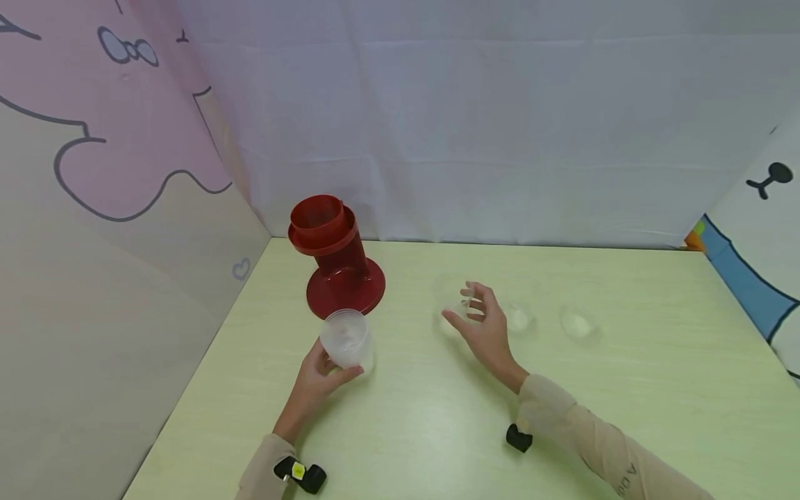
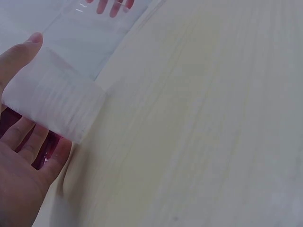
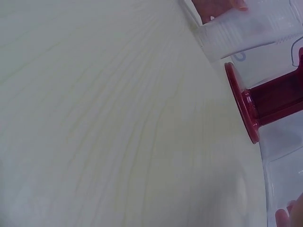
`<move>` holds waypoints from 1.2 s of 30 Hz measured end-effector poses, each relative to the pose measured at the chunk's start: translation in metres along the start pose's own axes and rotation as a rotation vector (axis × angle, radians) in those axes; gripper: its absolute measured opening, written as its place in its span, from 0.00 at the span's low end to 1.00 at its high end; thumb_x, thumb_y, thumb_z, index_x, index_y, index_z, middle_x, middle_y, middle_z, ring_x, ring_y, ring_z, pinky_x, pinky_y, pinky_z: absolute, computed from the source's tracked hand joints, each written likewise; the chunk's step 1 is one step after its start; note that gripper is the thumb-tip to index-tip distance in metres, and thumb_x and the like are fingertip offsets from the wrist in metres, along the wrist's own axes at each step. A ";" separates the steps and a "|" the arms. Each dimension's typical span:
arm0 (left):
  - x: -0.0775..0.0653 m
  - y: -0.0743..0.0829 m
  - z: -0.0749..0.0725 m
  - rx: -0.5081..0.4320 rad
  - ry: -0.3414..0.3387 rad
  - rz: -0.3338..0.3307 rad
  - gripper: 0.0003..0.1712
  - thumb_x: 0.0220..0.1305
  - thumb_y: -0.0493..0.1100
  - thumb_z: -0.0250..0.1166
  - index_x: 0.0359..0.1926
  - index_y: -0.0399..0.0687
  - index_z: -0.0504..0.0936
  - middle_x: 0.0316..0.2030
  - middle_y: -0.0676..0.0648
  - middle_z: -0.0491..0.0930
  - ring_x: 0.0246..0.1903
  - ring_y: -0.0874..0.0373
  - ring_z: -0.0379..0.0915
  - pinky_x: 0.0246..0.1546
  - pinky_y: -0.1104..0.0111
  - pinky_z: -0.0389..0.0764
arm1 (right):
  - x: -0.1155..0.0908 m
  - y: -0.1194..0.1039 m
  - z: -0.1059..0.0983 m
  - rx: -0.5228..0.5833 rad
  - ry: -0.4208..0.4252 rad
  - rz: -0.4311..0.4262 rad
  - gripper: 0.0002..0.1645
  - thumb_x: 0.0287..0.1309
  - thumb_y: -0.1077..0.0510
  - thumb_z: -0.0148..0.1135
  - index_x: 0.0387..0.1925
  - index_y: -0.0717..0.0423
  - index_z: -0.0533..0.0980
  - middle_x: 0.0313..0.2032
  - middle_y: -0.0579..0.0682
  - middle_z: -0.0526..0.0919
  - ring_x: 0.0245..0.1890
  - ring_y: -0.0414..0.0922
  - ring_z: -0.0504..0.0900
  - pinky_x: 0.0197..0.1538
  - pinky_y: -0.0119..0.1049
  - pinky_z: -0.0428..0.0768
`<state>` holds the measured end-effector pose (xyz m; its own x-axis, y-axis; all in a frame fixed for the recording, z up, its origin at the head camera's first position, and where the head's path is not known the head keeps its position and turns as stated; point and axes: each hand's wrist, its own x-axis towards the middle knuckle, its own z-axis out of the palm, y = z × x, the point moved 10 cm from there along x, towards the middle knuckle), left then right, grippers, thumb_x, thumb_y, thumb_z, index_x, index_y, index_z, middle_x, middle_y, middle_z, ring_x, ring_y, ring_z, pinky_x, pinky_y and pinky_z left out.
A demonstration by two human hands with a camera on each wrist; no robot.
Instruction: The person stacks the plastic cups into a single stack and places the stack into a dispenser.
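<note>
My left hand (image 1: 315, 382) grips a stack of translucent plastic cups (image 1: 346, 340), its thumb on the near side and its fingers behind. The stack's ribbed side shows in the left wrist view. Farther right, my right hand (image 1: 487, 330) curls its thumb and fingers around a clear cup (image 1: 458, 307), whose outline is very faint. Beyond the left hand stands a red dispenser-like holder (image 1: 344, 278) with a round base and an open cylindrical top. The right wrist view shows its base and column (image 3: 274, 99) beside the cup stack (image 3: 251, 30).
Two more clear cups stand to the right of my right hand, a nearer cup (image 1: 517, 317) and a farther cup (image 1: 578, 323). The pale wooden table (image 1: 425, 430) meets a white cloth wall (image 1: 469, 139) at the back and a printed wall (image 1: 125, 278) on the left.
</note>
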<state>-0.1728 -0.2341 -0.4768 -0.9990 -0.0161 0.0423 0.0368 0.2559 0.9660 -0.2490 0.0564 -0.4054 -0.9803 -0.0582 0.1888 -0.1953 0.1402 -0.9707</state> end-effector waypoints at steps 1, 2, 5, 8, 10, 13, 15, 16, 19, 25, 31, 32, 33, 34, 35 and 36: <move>0.000 0.000 0.000 0.002 -0.001 0.003 0.44 0.50 0.44 0.75 0.65 0.65 0.62 0.59 0.54 0.69 0.58 0.54 0.67 0.57 0.58 0.72 | 0.000 -0.001 0.000 0.003 0.001 0.001 0.35 0.51 0.62 0.70 0.59 0.61 0.65 0.53 0.59 0.74 0.52 0.61 0.72 0.55 0.55 0.72; 0.000 0.000 0.000 0.001 -0.002 0.005 0.44 0.50 0.44 0.75 0.65 0.65 0.62 0.59 0.54 0.69 0.58 0.55 0.67 0.57 0.59 0.72 | -0.001 -0.002 -0.001 0.005 0.000 0.001 0.35 0.51 0.63 0.70 0.59 0.61 0.65 0.53 0.59 0.74 0.52 0.61 0.72 0.55 0.55 0.72; 0.000 0.001 0.001 -0.001 0.000 0.008 0.43 0.50 0.44 0.74 0.65 0.65 0.62 0.59 0.54 0.69 0.58 0.55 0.67 0.56 0.63 0.73 | -0.001 -0.004 -0.001 0.012 -0.001 -0.004 0.35 0.50 0.63 0.70 0.59 0.61 0.66 0.53 0.59 0.75 0.52 0.60 0.73 0.54 0.55 0.73; 0.001 0.000 0.001 0.000 0.001 0.004 0.43 0.50 0.44 0.75 0.65 0.65 0.63 0.59 0.55 0.69 0.58 0.56 0.67 0.55 0.66 0.73 | -0.001 -0.007 0.000 0.018 -0.006 -0.016 0.36 0.50 0.63 0.70 0.59 0.61 0.66 0.53 0.59 0.75 0.51 0.58 0.73 0.54 0.55 0.73; 0.001 0.000 0.000 0.000 0.001 0.004 0.43 0.50 0.44 0.75 0.65 0.65 0.63 0.59 0.55 0.69 0.58 0.56 0.67 0.55 0.66 0.73 | -0.001 -0.009 0.000 0.024 -0.010 -0.026 0.35 0.50 0.63 0.70 0.59 0.61 0.66 0.53 0.58 0.75 0.51 0.57 0.73 0.54 0.55 0.73; 0.001 -0.002 0.000 0.003 0.003 0.001 0.44 0.50 0.45 0.75 0.65 0.65 0.62 0.59 0.55 0.69 0.58 0.55 0.67 0.56 0.62 0.72 | -0.001 -0.014 0.001 0.035 -0.019 -0.041 0.35 0.50 0.63 0.71 0.59 0.61 0.66 0.53 0.58 0.75 0.51 0.58 0.73 0.54 0.56 0.72; 0.001 -0.003 0.000 0.003 0.005 -0.001 0.44 0.50 0.45 0.75 0.65 0.65 0.62 0.59 0.55 0.69 0.59 0.55 0.66 0.57 0.59 0.72 | -0.001 -0.016 0.002 0.028 -0.025 -0.049 0.35 0.50 0.63 0.71 0.59 0.60 0.66 0.53 0.57 0.75 0.51 0.57 0.74 0.54 0.53 0.74; 0.001 -0.003 0.000 0.004 0.005 -0.002 0.44 0.50 0.45 0.75 0.65 0.66 0.62 0.59 0.55 0.69 0.59 0.55 0.66 0.58 0.58 0.71 | -0.002 -0.017 0.002 0.023 -0.028 -0.052 0.35 0.50 0.63 0.70 0.59 0.60 0.66 0.53 0.57 0.75 0.51 0.56 0.74 0.54 0.49 0.75; 0.001 -0.004 0.000 0.004 0.005 -0.002 0.44 0.50 0.45 0.75 0.65 0.66 0.62 0.59 0.55 0.69 0.59 0.55 0.66 0.58 0.57 0.71 | -0.003 -0.021 0.003 0.002 -0.032 -0.056 0.36 0.50 0.62 0.70 0.60 0.59 0.66 0.53 0.56 0.75 0.50 0.51 0.74 0.51 0.37 0.76; 0.001 -0.003 0.000 0.000 0.004 0.000 0.44 0.50 0.45 0.75 0.65 0.65 0.62 0.59 0.55 0.69 0.59 0.55 0.66 0.58 0.58 0.71 | 0.000 -0.014 0.005 0.032 -0.036 -0.081 0.36 0.50 0.60 0.72 0.59 0.56 0.66 0.53 0.52 0.76 0.49 0.49 0.74 0.53 0.53 0.74; 0.001 -0.004 0.000 0.004 0.007 -0.003 0.44 0.50 0.45 0.75 0.65 0.64 0.62 0.59 0.54 0.69 0.59 0.54 0.66 0.58 0.56 0.71 | -0.002 -0.024 0.007 0.037 -0.049 -0.105 0.35 0.50 0.62 0.71 0.59 0.58 0.66 0.52 0.54 0.76 0.49 0.52 0.74 0.52 0.55 0.74; 0.001 -0.004 0.000 0.004 0.007 -0.004 0.44 0.50 0.45 0.75 0.65 0.64 0.62 0.59 0.54 0.69 0.59 0.54 0.66 0.58 0.56 0.71 | -0.003 -0.030 0.007 0.042 -0.054 -0.105 0.35 0.50 0.63 0.71 0.59 0.60 0.66 0.52 0.56 0.76 0.49 0.54 0.74 0.52 0.55 0.74; 0.001 -0.003 0.000 0.003 0.007 -0.004 0.44 0.50 0.45 0.75 0.65 0.64 0.62 0.59 0.54 0.69 0.59 0.54 0.66 0.58 0.56 0.71 | -0.005 -0.034 0.007 0.045 -0.058 -0.107 0.35 0.50 0.64 0.70 0.59 0.61 0.66 0.52 0.58 0.75 0.49 0.55 0.74 0.52 0.55 0.74; 0.001 -0.003 0.000 0.001 0.006 -0.004 0.44 0.50 0.45 0.75 0.65 0.65 0.62 0.59 0.54 0.69 0.59 0.54 0.66 0.58 0.57 0.71 | -0.006 -0.037 0.008 0.042 -0.061 -0.110 0.34 0.50 0.65 0.70 0.58 0.62 0.66 0.52 0.58 0.75 0.49 0.55 0.74 0.52 0.55 0.74; 0.001 -0.003 0.001 -0.001 0.004 -0.003 0.44 0.50 0.45 0.75 0.65 0.65 0.62 0.59 0.54 0.69 0.59 0.54 0.66 0.58 0.57 0.71 | -0.006 -0.039 0.008 0.037 -0.064 -0.112 0.34 0.50 0.65 0.70 0.59 0.62 0.66 0.52 0.58 0.75 0.49 0.55 0.74 0.52 0.55 0.74; 0.001 -0.003 0.001 -0.002 0.003 -0.003 0.44 0.50 0.45 0.75 0.65 0.65 0.62 0.59 0.54 0.69 0.59 0.55 0.66 0.58 0.58 0.71 | -0.007 -0.041 0.009 0.038 -0.067 -0.117 0.34 0.50 0.65 0.69 0.59 0.63 0.66 0.52 0.59 0.75 0.49 0.55 0.74 0.52 0.55 0.74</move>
<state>-0.1743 -0.2341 -0.4797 -0.9990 -0.0202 0.0403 0.0339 0.2535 0.9667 -0.2339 0.0421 -0.3684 -0.9466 -0.1381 0.2915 -0.3052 0.0910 -0.9479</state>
